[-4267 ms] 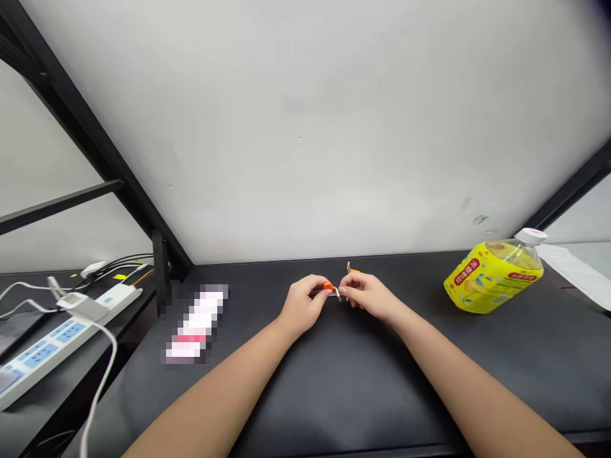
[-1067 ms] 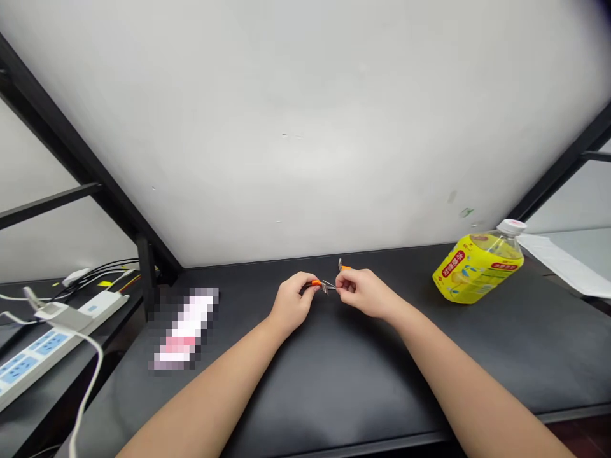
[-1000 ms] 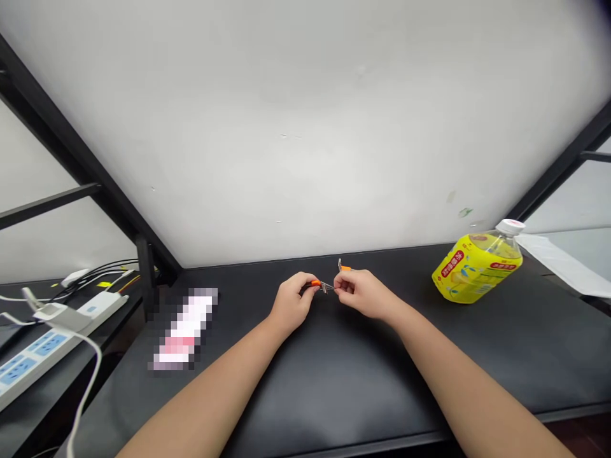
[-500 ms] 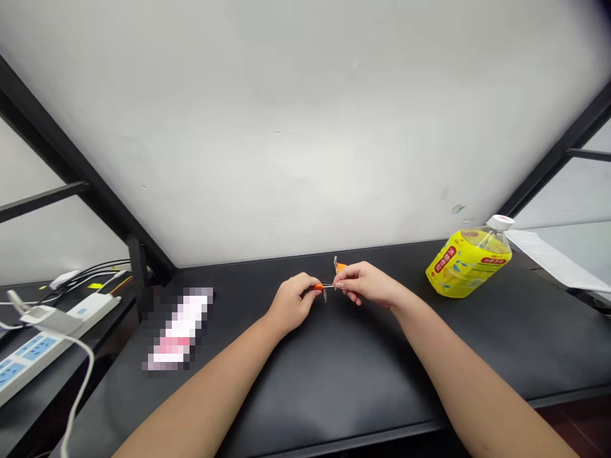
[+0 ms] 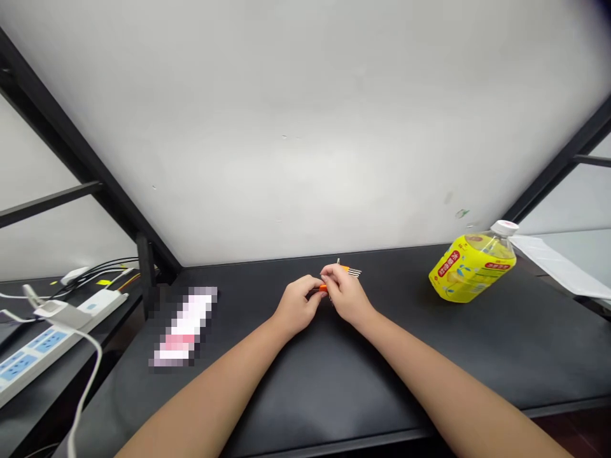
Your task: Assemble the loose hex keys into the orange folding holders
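Note:
My left hand (image 5: 298, 306) is closed, with thumb and forefinger pinching a small orange-and-black tool (image 5: 323, 288). Close against it, my right hand (image 5: 347, 294) is curled with its fingertips at the tool's orange end. The right fingers cover most of that end, so its exact kind cannot be made out. Just behind the right hand, an orange piece with several thin metal rods (image 5: 354, 273) shows above the black table (image 5: 334, 375). Whether this piece is joined to the small tool or lies apart is hidden by the hand.
A large yellow-labelled drink bottle (image 5: 472, 266) with a white cap is on the right. To the left lies a blurred pink-and-white item (image 5: 184, 327). Beyond it are a white power strip (image 5: 57, 343) and cables. A pale wall (image 5: 305, 140) rises behind the table.
My right hand has moved left against my left hand and now covers the thin metal shaft seen between them. The rods behind it have come into view.

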The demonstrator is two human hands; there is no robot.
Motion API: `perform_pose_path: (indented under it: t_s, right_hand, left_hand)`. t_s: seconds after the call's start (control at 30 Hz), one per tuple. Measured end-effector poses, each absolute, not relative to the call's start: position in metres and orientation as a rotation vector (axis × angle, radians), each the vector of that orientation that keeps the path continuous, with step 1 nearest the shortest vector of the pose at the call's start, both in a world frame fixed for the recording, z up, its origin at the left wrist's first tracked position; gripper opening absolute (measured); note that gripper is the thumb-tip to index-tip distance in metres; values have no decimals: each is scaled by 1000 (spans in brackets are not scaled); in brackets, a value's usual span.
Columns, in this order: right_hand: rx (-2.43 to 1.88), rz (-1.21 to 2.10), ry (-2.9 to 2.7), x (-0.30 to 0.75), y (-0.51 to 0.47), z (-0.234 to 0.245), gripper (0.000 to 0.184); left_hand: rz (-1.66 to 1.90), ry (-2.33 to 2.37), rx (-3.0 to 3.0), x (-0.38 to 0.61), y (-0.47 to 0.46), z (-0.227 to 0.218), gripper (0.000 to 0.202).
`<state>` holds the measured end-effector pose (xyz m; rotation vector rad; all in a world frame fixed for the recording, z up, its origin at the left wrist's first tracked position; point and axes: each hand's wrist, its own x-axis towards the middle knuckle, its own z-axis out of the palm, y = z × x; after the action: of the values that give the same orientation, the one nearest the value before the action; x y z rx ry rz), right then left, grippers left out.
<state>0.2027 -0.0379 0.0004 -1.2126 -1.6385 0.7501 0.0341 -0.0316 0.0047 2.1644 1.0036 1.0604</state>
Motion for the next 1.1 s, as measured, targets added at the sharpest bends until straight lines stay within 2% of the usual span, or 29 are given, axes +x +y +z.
perform_pose_path:
  t_s: [0.13,0.23,0.33,0.47,0.57,1.1]
  right_hand:
    - [-1220,697,-1639,198,-41,0,28]
    - [-1171,812,-1588,201,-39,0,35]
    - [-1158,922,-1558,214,-31,0,30]
    - [-1380,644,-1880,236,-19,-2,15]
    - [-1490,478,-2129,242,-17,-4,16]
    - [-1599,427,-2305,237,-19,0,18]
  left_hand:
    - [1097,1034,2176,33,-28,2,12]
    - [1121,1062,2166,31,-24,1,11]
    - [1128,1090,2137,29,-23,0,8]
    - [1191,1114,2091,26,-21,0,9]
    - [1213,1124,2093,25,-21,0,11]
    - [1185,1151,2071,24,-19,-3,8]
